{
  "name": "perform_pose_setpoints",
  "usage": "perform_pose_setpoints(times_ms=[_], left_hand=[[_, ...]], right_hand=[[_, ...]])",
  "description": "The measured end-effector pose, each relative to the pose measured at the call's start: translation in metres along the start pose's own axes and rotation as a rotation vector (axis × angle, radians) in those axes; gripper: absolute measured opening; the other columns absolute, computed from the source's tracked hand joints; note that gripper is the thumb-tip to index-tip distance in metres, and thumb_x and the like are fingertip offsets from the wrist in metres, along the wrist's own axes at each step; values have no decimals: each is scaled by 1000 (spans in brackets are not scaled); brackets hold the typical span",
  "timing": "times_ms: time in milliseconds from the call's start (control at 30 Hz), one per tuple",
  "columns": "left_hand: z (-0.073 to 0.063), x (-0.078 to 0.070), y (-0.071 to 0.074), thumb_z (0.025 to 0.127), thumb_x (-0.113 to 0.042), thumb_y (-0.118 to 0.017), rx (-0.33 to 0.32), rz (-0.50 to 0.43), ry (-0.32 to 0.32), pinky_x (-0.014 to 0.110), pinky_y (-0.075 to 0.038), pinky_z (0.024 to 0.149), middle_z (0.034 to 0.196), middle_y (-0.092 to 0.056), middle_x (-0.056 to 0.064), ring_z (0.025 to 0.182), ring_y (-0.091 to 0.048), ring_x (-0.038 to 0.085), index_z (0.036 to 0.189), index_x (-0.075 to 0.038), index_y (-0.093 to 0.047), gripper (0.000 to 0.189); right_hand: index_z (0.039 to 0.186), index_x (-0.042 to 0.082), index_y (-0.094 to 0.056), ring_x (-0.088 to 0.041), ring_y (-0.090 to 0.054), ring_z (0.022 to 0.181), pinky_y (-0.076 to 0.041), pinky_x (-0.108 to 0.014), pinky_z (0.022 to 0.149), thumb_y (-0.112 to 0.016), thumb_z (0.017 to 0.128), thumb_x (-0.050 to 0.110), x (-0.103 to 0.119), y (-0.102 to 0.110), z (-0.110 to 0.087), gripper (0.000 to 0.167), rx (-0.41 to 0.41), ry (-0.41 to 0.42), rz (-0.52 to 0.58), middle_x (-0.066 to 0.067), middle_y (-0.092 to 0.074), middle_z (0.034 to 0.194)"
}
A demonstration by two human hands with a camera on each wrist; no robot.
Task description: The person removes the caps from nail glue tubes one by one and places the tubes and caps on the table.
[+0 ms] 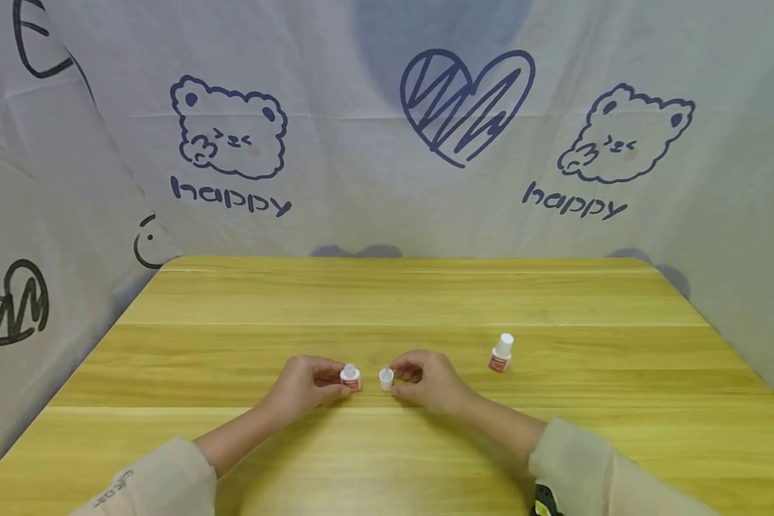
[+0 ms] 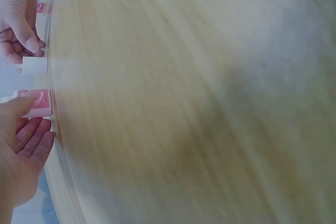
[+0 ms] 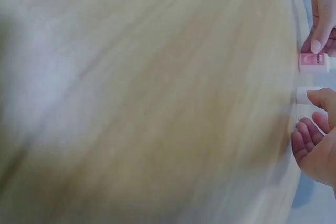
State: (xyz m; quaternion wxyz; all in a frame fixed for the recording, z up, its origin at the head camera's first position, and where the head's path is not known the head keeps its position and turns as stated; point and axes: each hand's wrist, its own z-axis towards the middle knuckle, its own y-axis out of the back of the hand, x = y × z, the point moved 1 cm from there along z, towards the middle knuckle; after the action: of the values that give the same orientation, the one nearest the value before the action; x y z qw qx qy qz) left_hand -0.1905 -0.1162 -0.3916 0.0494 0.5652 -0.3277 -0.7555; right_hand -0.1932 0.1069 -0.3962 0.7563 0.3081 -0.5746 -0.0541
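Note:
In the head view my left hand (image 1: 301,387) pinches a small white bottle (image 1: 351,383) with a red label between thumb and fingers. The bottle stands upright, uncapped, its pale nozzle on top. Just to its right is a white cap (image 1: 386,381), turned with its hollow side up and a thin stem showing inside. My right hand (image 1: 433,381) grips that cap by its right side with thumb and fingertips. The left wrist view shows the labelled bottle (image 2: 41,103) and the cap (image 2: 35,65) side by side with a narrow gap, both low at the tabletop.
A second small bottle (image 1: 499,360) with a red label and its white cap on stands to the right of my right hand. The wooden table (image 1: 387,301) reaches back to a white cloth (image 1: 348,172) printed with bears and hearts.

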Motion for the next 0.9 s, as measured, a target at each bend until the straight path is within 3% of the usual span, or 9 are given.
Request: perform_pose_setpoints(times_ms=[100, 200, 333, 600, 767, 900], left_hand=[[-1, 1, 0, 81, -14, -71, -4, -6, -10, 18, -55, 69, 92, -72, 16, 82, -70, 21, 100, 6, -68, 27], [-3, -1, 1, 81, -22, -71, -16, 0, 20, 20, -55, 70, 96, -71, 15, 84, -70, 21, 109, 5, -64, 40], [-2, -5, 7, 81, -25, -72, -56, 55, 54, 30, -55, 79, 105, -68, 17, 93, -67, 25, 117, 5, -60, 48], [10, -20, 26, 83, -22, -71, -122, 134, -14, 43, -51, 87, 112, -67, 16, 102, -64, 30, 117, 0, -62, 42], [17, -35, 32, 82, -21, -72, -162, 130, -42, 41, -52, 87, 113, -67, 15, 102, -64, 28, 117, -2, -62, 41], [25, -49, 30, 82, -22, -71, -152, 110, -40, 36, -51, 89, 117, -65, 13, 105, -63, 26, 119, -4, -61, 42]], right_hand=[[98, -7, -66, -16, -58, 78, -49, -16, 67, -72, 75, 0, 2, 7, 0, 25, 9, -8, -40, -17, -66, 91], [99, -6, -66, -17, -59, 80, -49, -17, 69, -70, 77, 2, 5, 16, 0, 24, 3, -6, -95, -17, -67, 94], [100, -6, -66, -18, -59, 82, -49, -19, 70, -68, 81, 4, 11, 29, 1, 22, -17, 1, -123, -18, -67, 96], [98, -3, -68, -20, -62, 83, -53, -27, 74, -69, 81, 4, 26, 58, 6, 19, -119, 41, -144, -18, -68, 95], [101, -1, -68, -26, -62, 91, -53, -37, 80, -69, 82, 6, 32, 76, 3, 21, -182, 54, -168, -17, -68, 101], [102, 1, -69, -29, -61, 95, -52, -41, 83, -70, 81, 7, 33, 90, -1, 22, -242, 49, -198, -15, -69, 102]])
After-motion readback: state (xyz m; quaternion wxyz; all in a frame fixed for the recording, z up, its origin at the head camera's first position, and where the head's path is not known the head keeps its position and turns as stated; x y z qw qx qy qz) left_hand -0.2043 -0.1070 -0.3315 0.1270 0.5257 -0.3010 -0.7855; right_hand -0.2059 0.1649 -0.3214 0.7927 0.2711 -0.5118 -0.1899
